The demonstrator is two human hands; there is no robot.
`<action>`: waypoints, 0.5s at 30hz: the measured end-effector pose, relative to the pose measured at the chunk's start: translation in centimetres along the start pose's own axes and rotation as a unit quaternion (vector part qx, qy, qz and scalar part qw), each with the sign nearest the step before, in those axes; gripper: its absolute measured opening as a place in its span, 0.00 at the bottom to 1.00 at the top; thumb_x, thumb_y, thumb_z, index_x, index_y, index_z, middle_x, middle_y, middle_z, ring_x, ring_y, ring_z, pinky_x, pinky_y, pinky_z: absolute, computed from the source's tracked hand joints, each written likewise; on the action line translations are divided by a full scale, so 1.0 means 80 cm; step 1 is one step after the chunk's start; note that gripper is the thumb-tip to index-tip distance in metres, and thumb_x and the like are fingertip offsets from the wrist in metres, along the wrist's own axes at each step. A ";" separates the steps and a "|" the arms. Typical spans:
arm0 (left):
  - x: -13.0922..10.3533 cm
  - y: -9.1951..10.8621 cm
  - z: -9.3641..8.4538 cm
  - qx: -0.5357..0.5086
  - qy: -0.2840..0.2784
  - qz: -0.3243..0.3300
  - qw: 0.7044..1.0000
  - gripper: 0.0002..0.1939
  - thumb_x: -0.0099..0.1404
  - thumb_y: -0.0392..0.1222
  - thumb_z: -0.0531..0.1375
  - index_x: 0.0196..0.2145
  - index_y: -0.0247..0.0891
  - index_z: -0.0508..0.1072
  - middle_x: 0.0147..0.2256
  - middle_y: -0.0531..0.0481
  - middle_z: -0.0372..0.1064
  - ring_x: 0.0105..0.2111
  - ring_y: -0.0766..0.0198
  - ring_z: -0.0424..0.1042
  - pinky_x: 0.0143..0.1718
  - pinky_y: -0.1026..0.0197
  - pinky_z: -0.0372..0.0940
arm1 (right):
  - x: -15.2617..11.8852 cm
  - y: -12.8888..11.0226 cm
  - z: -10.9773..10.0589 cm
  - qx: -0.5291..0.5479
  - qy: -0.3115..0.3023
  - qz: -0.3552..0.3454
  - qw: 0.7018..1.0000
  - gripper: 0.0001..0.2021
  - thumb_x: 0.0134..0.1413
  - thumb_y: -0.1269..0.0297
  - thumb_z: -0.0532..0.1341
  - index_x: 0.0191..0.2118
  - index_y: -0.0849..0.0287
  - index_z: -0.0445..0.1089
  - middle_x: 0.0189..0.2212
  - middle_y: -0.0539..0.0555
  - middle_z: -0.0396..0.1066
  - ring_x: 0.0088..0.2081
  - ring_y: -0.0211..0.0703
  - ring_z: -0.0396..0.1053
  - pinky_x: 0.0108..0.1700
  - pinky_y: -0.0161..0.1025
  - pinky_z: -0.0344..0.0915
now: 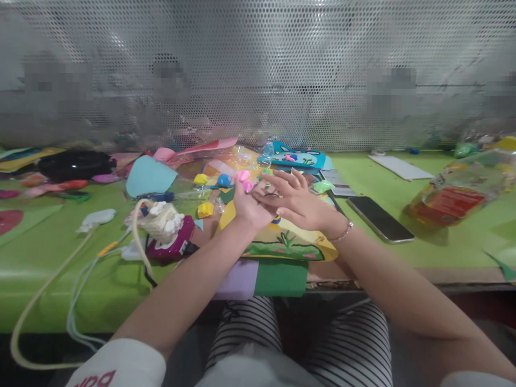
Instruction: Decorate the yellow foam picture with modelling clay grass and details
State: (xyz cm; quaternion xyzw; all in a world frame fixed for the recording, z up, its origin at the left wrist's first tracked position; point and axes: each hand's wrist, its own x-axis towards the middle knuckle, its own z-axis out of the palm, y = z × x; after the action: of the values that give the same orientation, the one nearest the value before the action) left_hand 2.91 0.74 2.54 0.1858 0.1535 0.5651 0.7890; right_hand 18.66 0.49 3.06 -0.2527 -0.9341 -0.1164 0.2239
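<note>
My left hand (253, 207) is turned palm up over a yellow paper cutout (290, 239) with painted grass. Held flat just above that palm is my right hand (300, 201), its fingers stretched and apart. Whether something small lies between the palms is hidden. Close behind my left thumb is a pink lump of modelling clay (244, 177); I cannot tell if the thumb touches it. Nearby are a blue lump (224, 180), a yellow lump (205, 209), another yellow lump (200, 179) and a light green lump (323, 186). A decorated blue cutout (298, 156) lies behind my hands.
To the right lie a phone (379, 217) and a tilted plastic bottle (451, 199) with a red label. At left are a charger with cables (161, 220), a light blue paper piece (149, 176) and a black object (76, 164). A perforated metal panel (258, 70) backs the green table.
</note>
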 end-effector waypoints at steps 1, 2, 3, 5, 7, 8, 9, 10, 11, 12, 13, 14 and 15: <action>0.000 0.001 0.000 -0.006 -0.002 0.001 1.000 0.42 0.65 0.67 0.33 0.56 0.32 0.64 0.45 0.36 0.71 0.47 0.50 0.71 0.43 0.51 0.68 | 0.000 0.000 0.000 0.002 -0.003 0.002 1.000 0.29 0.65 0.46 0.34 0.63 0.44 0.57 0.68 0.51 0.43 0.65 0.56 0.41 0.63 0.61 0.31; 0.001 0.001 -0.001 -0.014 -0.007 0.005 1.000 0.42 0.65 0.68 0.33 0.55 0.33 0.64 0.45 0.36 0.71 0.47 0.50 0.71 0.43 0.51 0.68 | 0.000 0.000 0.000 0.005 -0.005 0.002 1.000 0.29 0.65 0.46 0.34 0.63 0.43 0.57 0.68 0.50 0.43 0.65 0.56 0.41 0.63 0.61 0.31; 0.002 0.002 -0.002 -0.022 -0.010 0.007 1.000 0.42 0.64 0.69 0.33 0.55 0.34 0.64 0.45 0.37 0.71 0.46 0.51 0.72 0.43 0.51 0.68 | 0.000 -0.001 0.000 0.008 -0.005 0.003 1.000 0.29 0.65 0.46 0.34 0.63 0.43 0.58 0.68 0.50 0.43 0.66 0.56 0.41 0.63 0.61 0.31; 0.003 0.002 -0.005 -0.030 -0.003 0.007 1.000 0.40 0.64 0.69 0.36 0.54 0.35 0.66 0.42 0.38 0.72 0.42 0.52 0.73 0.40 0.53 0.68 | 0.000 -0.002 -0.001 0.010 -0.008 0.008 1.000 0.28 0.65 0.46 0.34 0.62 0.43 0.59 0.68 0.50 0.42 0.66 0.57 0.40 0.63 0.61 0.31; 0.004 0.003 -0.007 -0.024 0.015 0.003 1.000 0.39 0.64 0.69 0.38 0.51 0.35 0.68 0.38 0.39 0.72 0.38 0.54 0.73 0.35 0.56 0.68 | 0.000 -0.004 -0.002 0.009 -0.016 0.015 1.000 0.28 0.66 0.47 0.35 0.63 0.45 0.58 0.68 0.51 0.41 0.66 0.57 0.40 0.63 0.61 0.31; 0.005 0.003 -0.008 -0.019 0.019 0.004 1.000 0.39 0.64 0.69 0.38 0.50 0.34 0.69 0.37 0.39 0.72 0.37 0.55 0.73 0.34 0.57 0.68 | 0.000 -0.005 -0.002 0.008 -0.020 0.015 1.000 0.28 0.66 0.48 0.35 0.63 0.46 0.57 0.68 0.51 0.40 0.66 0.57 0.40 0.63 0.61 0.31; 0.005 0.003 -0.008 -0.014 0.017 0.008 1.000 0.39 0.64 0.68 0.37 0.50 0.34 0.69 0.37 0.39 0.72 0.37 0.55 0.73 0.34 0.57 0.68 | 0.000 -0.005 -0.002 0.008 -0.022 0.013 1.000 0.28 0.66 0.48 0.35 0.63 0.46 0.58 0.69 0.51 0.40 0.66 0.57 0.40 0.63 0.61 0.31; 0.005 0.003 -0.009 -0.011 0.011 0.013 1.000 0.40 0.64 0.68 0.36 0.50 0.33 0.69 0.38 0.38 0.72 0.37 0.54 0.73 0.34 0.56 0.68 | 0.001 -0.006 -0.002 0.009 -0.021 0.010 1.000 0.28 0.66 0.47 0.35 0.63 0.45 0.58 0.69 0.51 0.40 0.66 0.57 0.39 0.63 0.61 0.30; 0.005 0.003 -0.009 -0.010 0.006 0.017 1.000 0.41 0.64 0.69 0.36 0.51 0.33 0.69 0.39 0.37 0.72 0.39 0.53 0.73 0.36 0.55 0.68 | 0.001 -0.007 -0.001 0.010 -0.020 0.008 1.000 0.28 0.66 0.47 0.35 0.62 0.45 0.59 0.69 0.50 0.40 0.66 0.56 0.39 0.64 0.61 0.30; 0.006 0.003 -0.009 -0.011 0.006 0.021 1.000 0.41 0.64 0.68 0.36 0.51 0.34 0.69 0.40 0.37 0.72 0.40 0.52 0.73 0.37 0.54 0.68 | 0.002 -0.008 -0.001 0.010 -0.019 0.008 1.000 0.27 0.66 0.47 0.35 0.62 0.44 0.58 0.69 0.50 0.39 0.66 0.56 0.39 0.64 0.61 0.30; 0.006 0.003 -0.009 -0.014 0.011 0.024 1.000 0.40 0.65 0.68 0.36 0.51 0.34 0.69 0.41 0.37 0.72 0.40 0.52 0.73 0.38 0.54 0.68 | 0.002 -0.009 0.000 0.010 -0.017 0.010 1.000 0.27 0.66 0.47 0.35 0.63 0.44 0.58 0.69 0.50 0.39 0.66 0.56 0.39 0.64 0.61 0.30; 0.006 0.002 -0.009 -0.016 0.020 0.023 0.999 0.39 0.65 0.67 0.37 0.50 0.34 0.69 0.41 0.37 0.72 0.40 0.52 0.73 0.38 0.54 0.68 | 0.003 -0.010 0.001 0.009 -0.017 0.011 1.000 0.28 0.66 0.47 0.35 0.63 0.45 0.57 0.69 0.51 0.39 0.66 0.56 0.40 0.64 0.61 0.30; 0.006 0.002 -0.009 -0.018 0.027 0.022 0.999 0.38 0.65 0.67 0.38 0.51 0.34 0.69 0.41 0.37 0.72 0.41 0.52 0.73 0.39 0.53 0.68 | 0.003 -0.010 0.002 0.010 -0.018 0.014 1.000 0.28 0.66 0.47 0.34 0.64 0.46 0.56 0.69 0.52 0.38 0.66 0.56 0.39 0.64 0.61 0.30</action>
State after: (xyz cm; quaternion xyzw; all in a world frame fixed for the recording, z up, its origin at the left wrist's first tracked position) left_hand 2.62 1.31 2.00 0.1596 0.1608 0.5895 0.7753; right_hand 17.99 -0.04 2.96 -0.2655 -0.9354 -0.0999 0.2113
